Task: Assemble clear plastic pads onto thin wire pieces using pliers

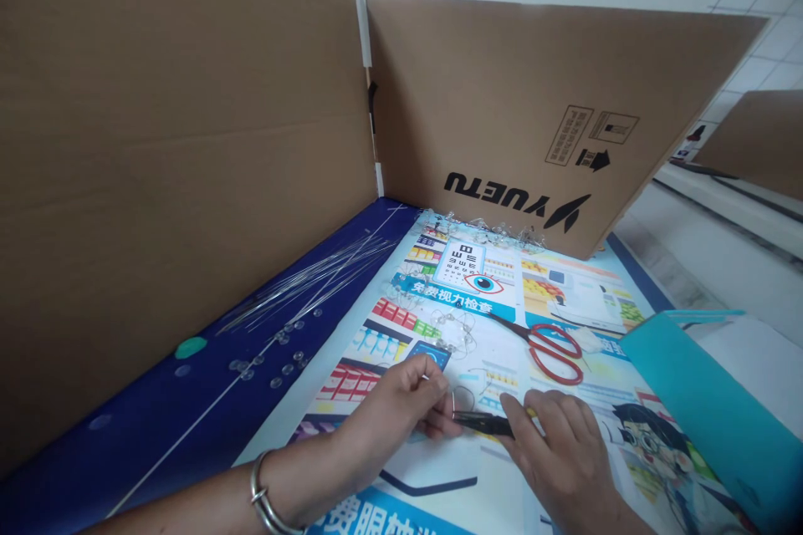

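Observation:
My left hand [407,401] is closed, thumb against fingers, on a thin wire [464,391] that bends into a small loop beside the fingertips. Pliers [483,422] with dark jaws are gripped in my right hand [558,443]; their tips reach the wire right by my left fingers. Most of the handles are hidden by my right palm. Just beyond my hands lies a ring of wire with clear beads [455,333]. Red-handled scissors [555,351] rest on the printed sheet, blades pointing to the left.
Straight wires [314,280] and loose clear beads [288,369] lie on the blue surface at left, near a green lump [191,349]. Cardboard panels [489,100] wall the back and left. More wire pieces [502,232] line the back panel. A turquoise box [696,410] stands at right.

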Demonstrator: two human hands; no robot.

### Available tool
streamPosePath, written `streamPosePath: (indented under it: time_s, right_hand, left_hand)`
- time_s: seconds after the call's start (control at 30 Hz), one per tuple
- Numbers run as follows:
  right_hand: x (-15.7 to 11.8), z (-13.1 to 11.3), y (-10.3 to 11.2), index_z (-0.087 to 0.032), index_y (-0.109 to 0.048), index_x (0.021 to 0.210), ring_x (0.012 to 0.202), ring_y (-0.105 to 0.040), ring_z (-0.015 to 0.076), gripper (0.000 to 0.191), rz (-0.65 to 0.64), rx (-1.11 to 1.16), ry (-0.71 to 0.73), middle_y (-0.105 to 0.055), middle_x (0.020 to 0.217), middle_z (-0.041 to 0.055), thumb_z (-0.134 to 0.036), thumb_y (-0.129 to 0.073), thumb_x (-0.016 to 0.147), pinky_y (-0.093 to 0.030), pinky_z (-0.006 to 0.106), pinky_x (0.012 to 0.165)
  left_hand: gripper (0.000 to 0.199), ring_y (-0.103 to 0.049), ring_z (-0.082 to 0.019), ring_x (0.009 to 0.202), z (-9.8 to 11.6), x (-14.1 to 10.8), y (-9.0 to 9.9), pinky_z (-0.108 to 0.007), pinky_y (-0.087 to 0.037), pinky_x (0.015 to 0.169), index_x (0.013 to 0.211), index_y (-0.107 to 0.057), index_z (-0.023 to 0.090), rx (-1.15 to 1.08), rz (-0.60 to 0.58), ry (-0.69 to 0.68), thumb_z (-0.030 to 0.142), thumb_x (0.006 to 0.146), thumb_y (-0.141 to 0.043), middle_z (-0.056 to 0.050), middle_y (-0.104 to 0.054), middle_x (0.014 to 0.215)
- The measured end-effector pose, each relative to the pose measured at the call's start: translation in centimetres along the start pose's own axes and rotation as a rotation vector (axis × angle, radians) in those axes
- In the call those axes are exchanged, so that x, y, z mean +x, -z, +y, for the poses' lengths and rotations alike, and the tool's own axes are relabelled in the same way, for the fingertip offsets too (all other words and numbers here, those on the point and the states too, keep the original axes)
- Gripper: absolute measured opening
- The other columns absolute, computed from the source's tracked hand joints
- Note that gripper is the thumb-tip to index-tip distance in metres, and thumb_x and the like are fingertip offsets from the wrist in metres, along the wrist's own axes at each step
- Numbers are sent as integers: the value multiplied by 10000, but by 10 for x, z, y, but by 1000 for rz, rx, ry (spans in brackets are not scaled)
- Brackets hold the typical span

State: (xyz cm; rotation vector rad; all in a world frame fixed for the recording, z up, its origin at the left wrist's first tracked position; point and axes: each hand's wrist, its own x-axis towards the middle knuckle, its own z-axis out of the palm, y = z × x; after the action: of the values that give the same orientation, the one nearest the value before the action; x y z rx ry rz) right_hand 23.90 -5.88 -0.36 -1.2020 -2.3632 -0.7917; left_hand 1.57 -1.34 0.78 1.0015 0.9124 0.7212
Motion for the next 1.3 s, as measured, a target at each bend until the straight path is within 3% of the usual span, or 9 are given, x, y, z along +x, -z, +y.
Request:
streamPosePath:
  time_s: [0.67,1.03,1.3]
  right_hand:
    - [0,0,3,-200,-594,1057,825,-501,243,305,-41,-23,44,-588,912,92,-182,-596,752,-363,395,719]
    - [2,-2,5,-194,-590,1032,807,-479,222,255,-61,6,8,-570,887,86,-166,-543,783,-357,372,705]
    - [7,-7,4,-162,-606,965,757,-465,202,175,-5,64,-51,-554,803,81,-205,-495,837,-348,353,675]
  left_hand:
    - [285,-650,-128,556,0,-1,-2,-197,-400,506,747,-466,154,-36,12,69,419,832,-529,-8,-642,631]
    - [265,-659,-139,588,-2,-2,0,-213,-424,538,772,-470,157,-43,-32,13,408,844,-515,-14,-644,691]
    - [261,-654,-139,594,2,-4,-2,-226,-436,568,759,-477,156,-5,-23,10,399,846,-512,-7,-635,675]
